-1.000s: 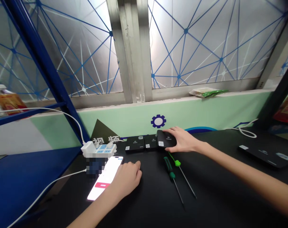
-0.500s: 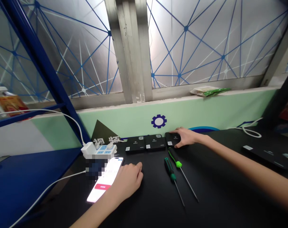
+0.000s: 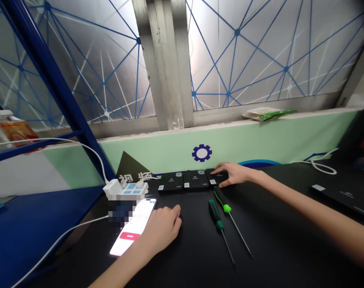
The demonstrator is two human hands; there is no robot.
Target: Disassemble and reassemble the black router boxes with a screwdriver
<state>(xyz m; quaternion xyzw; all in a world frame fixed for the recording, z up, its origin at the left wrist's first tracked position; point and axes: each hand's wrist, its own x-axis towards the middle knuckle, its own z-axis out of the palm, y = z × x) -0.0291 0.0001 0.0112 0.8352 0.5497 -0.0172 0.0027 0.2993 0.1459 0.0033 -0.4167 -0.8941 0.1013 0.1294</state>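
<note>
Three small black boxes lie in a row at the back of the black table: the left box, the middle box and the right box. My right hand lies over the right box, fingers spread along its top and thumb at its near side. My left hand rests loosely curled on the table beside a lit smartphone, its fingers holding nothing. Two green-handled screwdrivers, one dark and one bright, lie between my hands.
A white power strip with a charger and white cables sits at the left by a blue shelf frame. A flat black device lies at the right. A green packet rests on the window ledge.
My right hand has set the tilted right box down flat at the end of the row and still rests on it. My left hand has not moved.
</note>
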